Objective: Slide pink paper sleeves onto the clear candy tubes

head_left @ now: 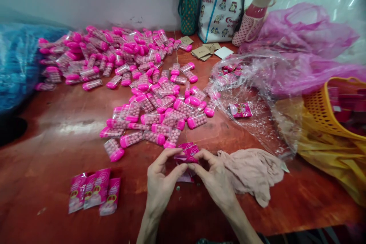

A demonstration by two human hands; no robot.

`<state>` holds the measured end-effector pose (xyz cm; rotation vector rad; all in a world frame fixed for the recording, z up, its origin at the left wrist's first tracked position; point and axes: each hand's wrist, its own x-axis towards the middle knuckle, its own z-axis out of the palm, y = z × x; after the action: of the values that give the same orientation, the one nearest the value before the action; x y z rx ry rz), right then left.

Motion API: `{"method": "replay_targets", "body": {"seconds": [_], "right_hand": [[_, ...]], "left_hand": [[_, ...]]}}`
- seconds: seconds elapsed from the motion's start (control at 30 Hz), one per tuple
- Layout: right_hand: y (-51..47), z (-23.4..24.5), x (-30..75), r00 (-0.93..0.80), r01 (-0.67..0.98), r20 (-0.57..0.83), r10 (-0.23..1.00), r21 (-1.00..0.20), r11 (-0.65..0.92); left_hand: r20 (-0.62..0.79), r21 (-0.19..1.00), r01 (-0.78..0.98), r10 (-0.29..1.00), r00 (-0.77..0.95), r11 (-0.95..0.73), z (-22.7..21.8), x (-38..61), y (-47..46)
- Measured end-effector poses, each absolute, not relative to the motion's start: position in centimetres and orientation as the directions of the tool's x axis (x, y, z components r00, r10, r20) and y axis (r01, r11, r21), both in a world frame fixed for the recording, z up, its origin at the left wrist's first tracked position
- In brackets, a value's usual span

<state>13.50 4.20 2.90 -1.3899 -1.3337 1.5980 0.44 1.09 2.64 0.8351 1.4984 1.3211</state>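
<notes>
Pink sachet (187,155) sits pinched between both hands, just above the table (51,148) near its front edge. Left hand (160,178) — grip closed, thumb and forefinger on the sachet's left end; right hand (216,180) likewise on its right end. Judgement: fingertips at the edges, light pressure, sachet kept level. Table red-brown, glossy. Tubes (148,103) heaped beyond the hands; spare sachets (94,190) lie front left; cloth (254,173) just beside the right hand. Clear bag (257,80), basket (323,103) at right — totes (220,11) against a grey wall.
</notes>
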Motion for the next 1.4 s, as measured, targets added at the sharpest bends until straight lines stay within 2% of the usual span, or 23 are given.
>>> {"method": "replay_targets", "body": {"seconds": [0.1, 0.27, 0.43, 0.57, 0.63, 0.73, 0.83, 0.97, 1.03, 1.13, 1.27, 1.33, 1.4], "right_hand": [[4.2, 2.9, 13.6, -0.269, 0.186, -0.329, 0.905, -0.940, -0.286], [4.3, 2.9, 13.6, -0.300, 0.112, -0.419, 0.857, -0.908, -0.405], [4.3, 2.2, 13.6, -0.362, 0.000, -0.437, 0.823, -0.883, -0.469], [4.1, 2.0, 13.7, -0.275, 0.134, -0.311, 0.910, -0.949, -0.284], [4.1, 2.0, 13.8, -0.251, 0.230, -0.211, 0.945, -0.961, -0.154], [4.2, 2.1, 13.8, -0.289, 0.293, -0.125, 0.949, -0.955, -0.037], [4.3, 2.2, 13.7, -0.331, 0.319, -0.104, 0.938, -0.948, 0.008], [4.5, 2.6, 13.5, -0.392, 0.361, -0.103, 0.914, -0.931, 0.050], [4.5, 2.8, 13.4, -0.420, 0.369, -0.112, 0.901, -0.928, 0.057], [4.3, 3.1, 13.5, -0.456, 0.378, -0.138, 0.879, -0.924, 0.051], [5.0, 3.3, 14.5, -0.432, 0.406, -0.180, 0.883, -0.914, 0.012], [6.5, 3.2, 15.0, -0.301, 0.481, -0.084, 0.950, -0.874, 0.075], [8.8, 2.8, 14.9, -0.200, 0.582, 0.111, 0.974, -0.786, 0.209]], "left_hand": [[-0.058, 0.985, 0.138, 0.945, -0.323, 0.107, 2.8, 0.1, 1.2], [-0.026, 0.974, 0.190, 0.892, -0.451, 0.124, 2.5, 0.1, 1.4], [0.046, 0.961, 0.263, 0.895, -0.443, 0.081, 1.8, 0.0, 1.1], [0.229, 0.920, 0.390, 0.858, -0.460, -0.036, 1.4, -0.3, 1.1], [0.260, 0.915, 0.398, 0.849, -0.459, -0.065, 1.3, -0.5, 1.2], [0.132, 0.967, 0.252, 0.895, -0.426, -0.023, 1.1, -0.8, 1.4], [0.028, 0.997, 0.071, 0.912, -0.408, 0.001, 1.0, -1.0, 1.5], [-0.003, 0.997, 0.070, 0.959, -0.283, 0.024, 1.2, -0.8, 1.6], [-0.049, 0.999, -0.024, 0.967, -0.251, 0.044, 1.3, -0.5, 1.7], [-0.147, 0.961, -0.271, 0.942, -0.303, 0.063, 1.3, -0.2, 1.7], [-0.374, 0.824, -0.560, 0.819, -0.434, 0.080, 0.9, -0.7, 2.2], [-0.434, 0.780, -0.624, 0.756, -0.489, 0.044, 0.8, -1.3, 2.5], [-0.465, 0.751, -0.660, 0.719, -0.516, 0.013, 0.9, -1.6, 2.8]]}}
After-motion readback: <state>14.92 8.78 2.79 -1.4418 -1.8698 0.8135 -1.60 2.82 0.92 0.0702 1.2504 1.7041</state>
